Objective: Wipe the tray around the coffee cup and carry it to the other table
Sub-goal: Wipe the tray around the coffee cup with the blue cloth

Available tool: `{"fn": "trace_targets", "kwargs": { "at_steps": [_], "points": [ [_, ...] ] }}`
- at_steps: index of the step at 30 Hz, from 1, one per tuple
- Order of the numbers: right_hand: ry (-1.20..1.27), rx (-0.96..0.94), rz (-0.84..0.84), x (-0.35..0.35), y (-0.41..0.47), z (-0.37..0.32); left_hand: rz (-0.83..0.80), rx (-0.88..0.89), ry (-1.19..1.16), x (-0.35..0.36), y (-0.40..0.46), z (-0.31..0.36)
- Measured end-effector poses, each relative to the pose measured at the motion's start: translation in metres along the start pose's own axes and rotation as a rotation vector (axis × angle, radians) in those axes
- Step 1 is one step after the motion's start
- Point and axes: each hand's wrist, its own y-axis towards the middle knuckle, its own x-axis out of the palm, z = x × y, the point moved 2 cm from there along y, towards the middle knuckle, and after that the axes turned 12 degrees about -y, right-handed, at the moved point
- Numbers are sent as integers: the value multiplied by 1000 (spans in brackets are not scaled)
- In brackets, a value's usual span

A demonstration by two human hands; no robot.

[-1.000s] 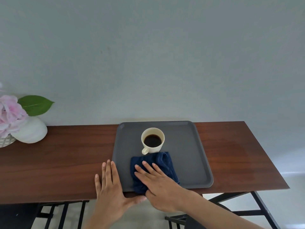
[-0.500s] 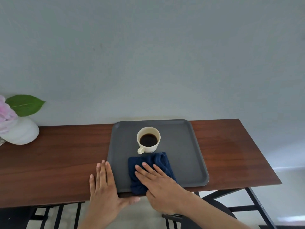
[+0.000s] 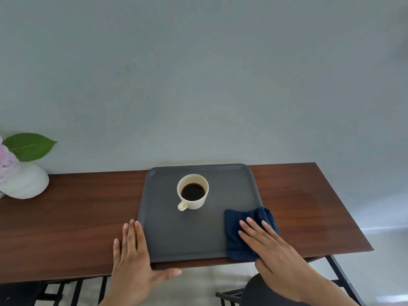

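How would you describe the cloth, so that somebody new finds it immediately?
Find the dark brown wooden table and the flat grey square tray on it. At the tray's near right corner lies a folded navy blue cloth under the right hand. It is the only soft blue thing; the cream coffee cup stands apart.

— Left hand (image 3: 132, 259)?
— Flat, palm down, fingers together, thumb splayed toward the near edge.
— Right hand (image 3: 272, 252)?
— Flat too — fingers spread, pointing forward-left, forearm angled in from the lower right.
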Motion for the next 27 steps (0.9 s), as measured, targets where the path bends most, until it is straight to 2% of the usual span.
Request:
{"fn": "trace_targets", "kwargs": {
  "at_steps": [2, 4, 5, 7, 8, 10, 13, 18, 24, 27],
  "points": [
    [131, 149, 273, -3, -11, 10, -22, -40, 70, -9, -6, 8],
    [220, 425, 466, -1, -20, 24, 49, 34, 108, -17, -14, 28],
    [251, 558, 463, 1, -19, 29, 152, 135, 87, -17, -19, 41],
    [258, 740, 329, 10, -12, 38, 345, 300, -53, -13, -31, 75],
    [248, 773, 279, 14, -8, 40, 329, 296, -107, -10, -33, 95],
    [257, 788, 279, 17, 0, 40, 176, 220, -134, -1, -27, 132],
    [243, 778, 349, 19, 7, 35, 113, 176, -106, 17, -10, 170],
    [249, 732, 463, 23, 10, 32, 123, 68, -107, 42, 11, 202],
    [370, 723, 496, 23, 7, 34, 171, 95, -36, 52, 12, 219],
    [444, 734, 496, 20, 6, 42, 198, 122, -83, 47, 12, 223]
  ]
}}
